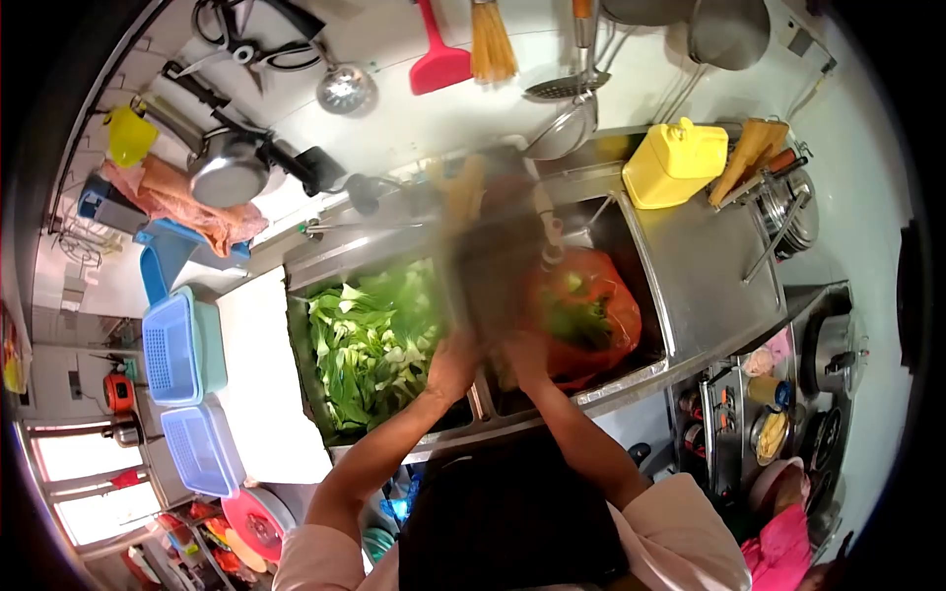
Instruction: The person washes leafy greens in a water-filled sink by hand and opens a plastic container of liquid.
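My left hand (pixel 455 366) is over the right side of the left sink basin, beside a heap of leafy greens (pixel 370 340) with pale stalks. My right hand (pixel 522 357) reaches to the near left edge of an orange-red plastic bag (pixel 616 320) in the right basin. More greens (pixel 579 317) show in the bag's opening. A dark blurred patch covers the middle of the view, over the divider between the basins. It smears the fingers of both hands, so whether they hold anything cannot be made out.
A white board (pixel 261 379) lies left of the sink, with blue baskets (pixel 169 347) beyond it. A yellow jug (pixel 675 165) stands at the back right of the steel counter (pixel 705 256). Utensils hang along the wall. A person in a pink sleeve (pixel 778 547) is at lower right.
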The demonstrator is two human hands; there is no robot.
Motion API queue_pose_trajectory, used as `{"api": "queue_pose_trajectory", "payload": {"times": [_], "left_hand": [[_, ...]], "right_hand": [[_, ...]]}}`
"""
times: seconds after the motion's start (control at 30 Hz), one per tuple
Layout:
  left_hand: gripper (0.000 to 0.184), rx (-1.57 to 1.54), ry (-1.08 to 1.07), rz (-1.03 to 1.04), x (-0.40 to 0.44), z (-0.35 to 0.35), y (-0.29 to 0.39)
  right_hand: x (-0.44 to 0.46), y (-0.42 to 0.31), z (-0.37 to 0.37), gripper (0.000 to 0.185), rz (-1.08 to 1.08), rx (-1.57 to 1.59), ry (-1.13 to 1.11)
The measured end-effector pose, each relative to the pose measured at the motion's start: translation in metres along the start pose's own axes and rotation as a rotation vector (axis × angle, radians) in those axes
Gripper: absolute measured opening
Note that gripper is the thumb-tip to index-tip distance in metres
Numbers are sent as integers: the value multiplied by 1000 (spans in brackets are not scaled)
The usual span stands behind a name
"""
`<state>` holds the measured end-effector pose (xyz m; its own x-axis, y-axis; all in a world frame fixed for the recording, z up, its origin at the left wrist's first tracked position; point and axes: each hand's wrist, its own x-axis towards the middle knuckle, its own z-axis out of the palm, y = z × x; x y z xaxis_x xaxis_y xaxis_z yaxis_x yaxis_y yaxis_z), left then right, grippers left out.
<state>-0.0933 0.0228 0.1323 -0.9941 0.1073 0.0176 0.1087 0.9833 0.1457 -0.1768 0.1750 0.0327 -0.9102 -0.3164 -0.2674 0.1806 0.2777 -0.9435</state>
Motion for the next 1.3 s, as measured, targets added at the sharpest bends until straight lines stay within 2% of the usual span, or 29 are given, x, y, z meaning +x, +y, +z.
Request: {"api": "queue_pose_trajectory", "payload": {"times": [0.03,0.07,0.17,0.2,0.27,0.37,0.43,0.5,0.57,0.7,0.8,0.9,0.93,1.03,1.13,1.23,1.3], "left_hand": [[74,1,-24,-16,-1,-5,-1],[76,28,-129,-91,-2,-8,0],[76,-5,-3,-127,-16,-6,-10],[74,-40,-32,-156,-20,-8,-11],[73,-3,-13,-184,-30,-2,-13],[67,-29,-42,-233,-39,6,-11],[63,-56,-26,-237,-41,14,-8],[61,-144,-83,-218,-37,21,-6],[60,-160,-109,-190,-33,22,-4],[61,-70,-65,-130,-31,17,2],[63,-86,-48,-95,-31,14,2],[63,-132,-20,-96,-33,9,-1],[62,-148,-5,-102,-34,8,-2],[60,-387,148,-219,-44,21,-12],[57,-306,-26,-334,-55,1,-13],[56,-280,64,-384,-78,2,-15],[53,-353,49,-482,-91,6,-13]], "right_hand": [[3,7,-1,16,-15,63,-38],[6,15,-4,16,103,181,-93],[23,82,-10,15,230,246,-261],[21,72,-12,15,369,336,-232],[4,-29,-23,15,713,593,-110],[-2,-60,-20,19,750,460,-200],[-2,-42,-3,22,565,193,-267],[-2,-35,8,25,538,66,-244],[-4,-65,14,28,678,78,-136],[-4,-73,12,30,672,33,-74],[-1,-58,-4,25,654,157,-146],[-6,-109,-19,17,774,219,-157],[-2,-98,-20,11,792,258,-168],[2,-91,-23,11,763,212,-222],[12,-72,-18,10,787,137,-201],[21,-42,-11,10,738,97,-182],[41,25,-4,9,795,150,-116]]}}
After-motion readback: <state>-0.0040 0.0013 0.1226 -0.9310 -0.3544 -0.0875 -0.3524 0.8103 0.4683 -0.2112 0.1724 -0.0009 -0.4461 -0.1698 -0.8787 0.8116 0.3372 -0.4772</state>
